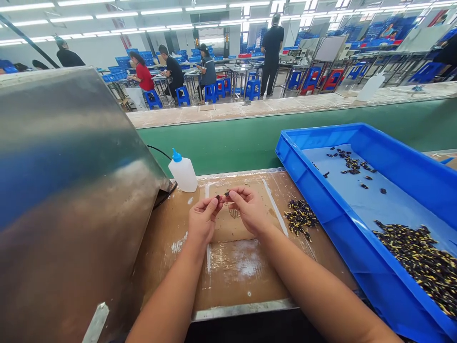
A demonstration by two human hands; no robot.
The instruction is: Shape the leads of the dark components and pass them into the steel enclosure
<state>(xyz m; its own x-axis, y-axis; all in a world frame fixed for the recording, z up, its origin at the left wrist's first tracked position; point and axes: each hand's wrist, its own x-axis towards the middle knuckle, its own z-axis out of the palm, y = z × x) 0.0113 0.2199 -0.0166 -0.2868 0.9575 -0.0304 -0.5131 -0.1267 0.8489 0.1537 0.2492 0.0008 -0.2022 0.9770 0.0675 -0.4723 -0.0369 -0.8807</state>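
My left hand (204, 218) pinches a small dark piece (218, 197) between thumb and fingertips, above a taped-down cardboard sheet (228, 232). Close beside it, fingertips nearly meeting, my right hand (249, 209) grips another small dark piece (226, 194). Both pieces are too small to name, and the fingers partly cover them. To the right of my right hand lies a pile of small black-and-yellow parts (301, 218) on the bench. White tape strips (274, 207) run along the sheet's sides.
A blue tray (321, 200) on the right holds more black-and-yellow parts (421, 257). Behind my left hand stands a white squeeze bottle (183, 174) with a blue cap. A large metal housing (71, 190) bounds the left. Several people sit or stand beyond the green partition (221, 147).
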